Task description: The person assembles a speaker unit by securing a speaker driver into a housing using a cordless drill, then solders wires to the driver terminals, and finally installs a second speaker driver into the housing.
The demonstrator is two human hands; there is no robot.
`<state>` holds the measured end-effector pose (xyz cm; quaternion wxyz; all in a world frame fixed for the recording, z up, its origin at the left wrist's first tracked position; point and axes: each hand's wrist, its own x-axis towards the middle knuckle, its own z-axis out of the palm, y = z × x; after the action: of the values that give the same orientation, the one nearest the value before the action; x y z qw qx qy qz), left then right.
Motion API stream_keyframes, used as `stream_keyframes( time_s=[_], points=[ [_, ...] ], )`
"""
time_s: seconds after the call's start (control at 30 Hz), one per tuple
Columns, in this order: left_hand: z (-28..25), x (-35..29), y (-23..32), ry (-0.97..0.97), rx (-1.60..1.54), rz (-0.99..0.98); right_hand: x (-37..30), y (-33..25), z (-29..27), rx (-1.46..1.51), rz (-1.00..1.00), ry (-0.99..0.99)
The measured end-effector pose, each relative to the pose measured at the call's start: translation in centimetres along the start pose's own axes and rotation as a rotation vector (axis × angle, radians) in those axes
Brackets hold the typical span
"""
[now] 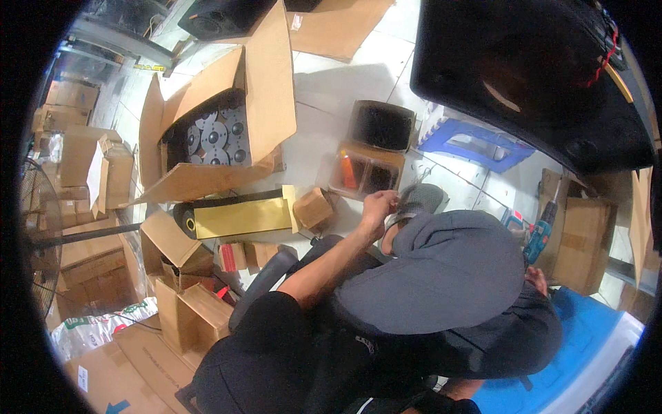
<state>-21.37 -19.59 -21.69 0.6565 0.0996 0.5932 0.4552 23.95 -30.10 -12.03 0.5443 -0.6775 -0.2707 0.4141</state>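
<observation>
Neither of my hands can be made out. A strip of bare forearm (463, 388) shows at the lower edge; whose it is I cannot tell, and its hand is hidden. Close in front is a person in a dark grey cap or hood (434, 276) and dark clothes, seen from above. A bare arm (331, 269) in a black short sleeve, apparently that person's, reaches up with bent fingers (380, 205) close to the cap's brim (424, 199). Whether those fingers hold anything is unclear. Another hand (536, 279), partly hidden, shows at the person's right, below a teal power drill (541, 231).
An open carton (227, 176) holds several round speaker drivers (217, 134). A large black speaker cabinet (531, 83) fills the upper right. Small boxes (365, 169), a blue frame (476, 143) and a yellow-faced long piece (241, 217) lie on the tiled floor. More cartons (89, 262) line the left.
</observation>
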Motion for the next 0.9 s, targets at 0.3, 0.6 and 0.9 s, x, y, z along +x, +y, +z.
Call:
stream_keyframes(
  time_s=[0.3, 0.6, 0.9],
  points=[
    [-3.3, 5.2, 0.7, 0.092, -0.167, 0.214, -0.9, -8.2, 0.0, 0.318, 0.087, -0.055],
    [0.8, -0.5, 9.6, 0.056, -0.103, 0.298, -3.5, -13.4, 5.2, -0.163, -0.108, -0.16],
    [13.4, -11.1, 30.1, 0.019, 0.261, 1.556, -2.6, -31.3, 15.6, -0.292, -0.629, -0.347]
  ],
)
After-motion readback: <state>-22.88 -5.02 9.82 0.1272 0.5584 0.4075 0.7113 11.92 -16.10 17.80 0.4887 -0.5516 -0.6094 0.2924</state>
